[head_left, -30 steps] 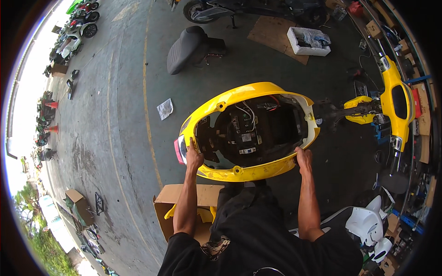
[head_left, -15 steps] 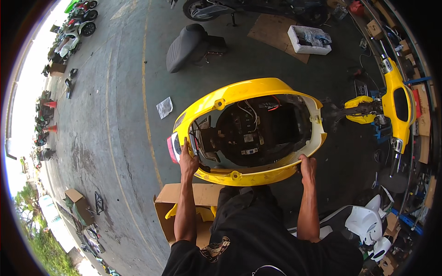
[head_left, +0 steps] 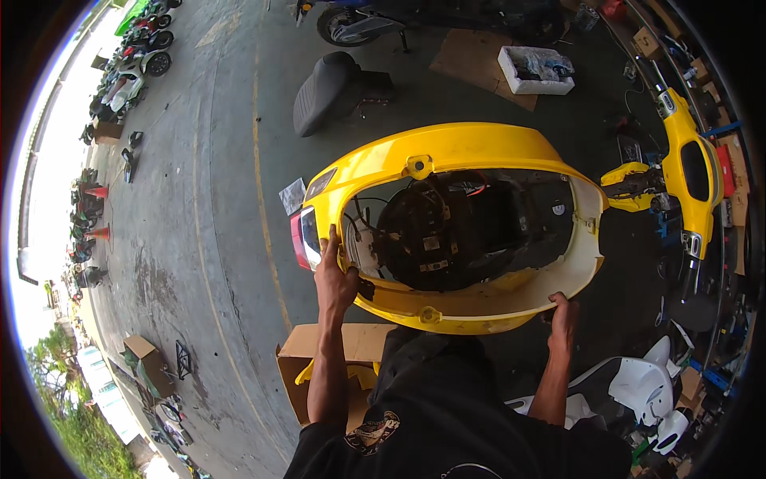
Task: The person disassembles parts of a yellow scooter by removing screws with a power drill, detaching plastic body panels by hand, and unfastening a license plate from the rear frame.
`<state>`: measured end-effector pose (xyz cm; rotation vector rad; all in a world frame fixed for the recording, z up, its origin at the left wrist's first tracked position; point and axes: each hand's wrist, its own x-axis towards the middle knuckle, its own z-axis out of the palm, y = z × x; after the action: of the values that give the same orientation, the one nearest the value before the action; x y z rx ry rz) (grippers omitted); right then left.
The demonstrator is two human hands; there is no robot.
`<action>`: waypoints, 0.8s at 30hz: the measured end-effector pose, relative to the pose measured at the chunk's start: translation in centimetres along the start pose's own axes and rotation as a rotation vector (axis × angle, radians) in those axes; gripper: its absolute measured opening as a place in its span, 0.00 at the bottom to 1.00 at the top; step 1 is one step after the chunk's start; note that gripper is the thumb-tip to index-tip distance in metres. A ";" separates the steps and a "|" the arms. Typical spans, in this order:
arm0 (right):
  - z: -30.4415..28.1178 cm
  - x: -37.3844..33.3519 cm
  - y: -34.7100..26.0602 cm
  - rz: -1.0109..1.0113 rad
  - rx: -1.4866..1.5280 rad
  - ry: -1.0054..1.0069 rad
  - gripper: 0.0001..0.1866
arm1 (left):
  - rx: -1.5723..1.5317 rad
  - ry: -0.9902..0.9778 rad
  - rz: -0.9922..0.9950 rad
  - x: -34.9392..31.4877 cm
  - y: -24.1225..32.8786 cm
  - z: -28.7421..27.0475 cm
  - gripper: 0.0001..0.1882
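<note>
Between both hands I hold a yellow scooter body cover [head_left: 479, 142], a long oval shell with a wide opening. Its left end carries a red and clear tail light [head_left: 300, 239]. My left hand [head_left: 335, 275] grips the shell's near side beside that light. At the near right rim, my right hand [head_left: 563, 315] is closed with the thumb on top; its fingers are partly hidden. Through the opening shows the dark scooter frame [head_left: 431, 243] with loose wires. Whether the shell touches the frame, I cannot tell.
The scooter's yellow handlebar cover [head_left: 685, 156] stands at the right. A grey seat [head_left: 323, 94] lies beyond the shell. By my legs is an open cardboard box [head_left: 351, 339]. White panels [head_left: 638, 387] lie at lower right, and a white foam box [head_left: 515, 76] at the far side.
The yellow body cover has moved right and looks larger, nearer to me. Both hands have moved right with it, still gripping. Its right end now overlaps the frame close to the handlebar cover.
</note>
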<state>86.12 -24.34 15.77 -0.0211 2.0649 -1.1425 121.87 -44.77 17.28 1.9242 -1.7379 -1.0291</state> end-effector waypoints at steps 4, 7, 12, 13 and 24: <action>-1.2 -1.2 -1.0 -0.012 -0.001 0.016 0.14 | -0.055 -0.020 -0.076 -1.4 0.5 -0.4 0.42; -1.5 -2.1 -1.6 -0.016 -0.010 0.017 0.13 | -0.058 0.005 -0.091 -3.1 0.6 -0.5 0.42; -1.9 -2.3 -2.4 -0.010 -0.033 -0.068 0.13 | -0.102 0.051 -0.154 -5.5 0.2 -1.4 0.43; -1.7 -1.9 -2.3 -0.013 -0.042 -0.082 0.13 | -0.128 0.064 -0.134 -5.9 -0.2 -1.6 0.43; 1.2 -4.7 -2.1 -0.123 -0.125 -0.183 0.17 | -0.079 0.264 -0.186 -11.9 -5.5 -4.9 0.44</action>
<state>89.55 -24.81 19.81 -0.3056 1.9896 -1.0417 129.45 -33.38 20.14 2.0938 -1.3767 -0.8430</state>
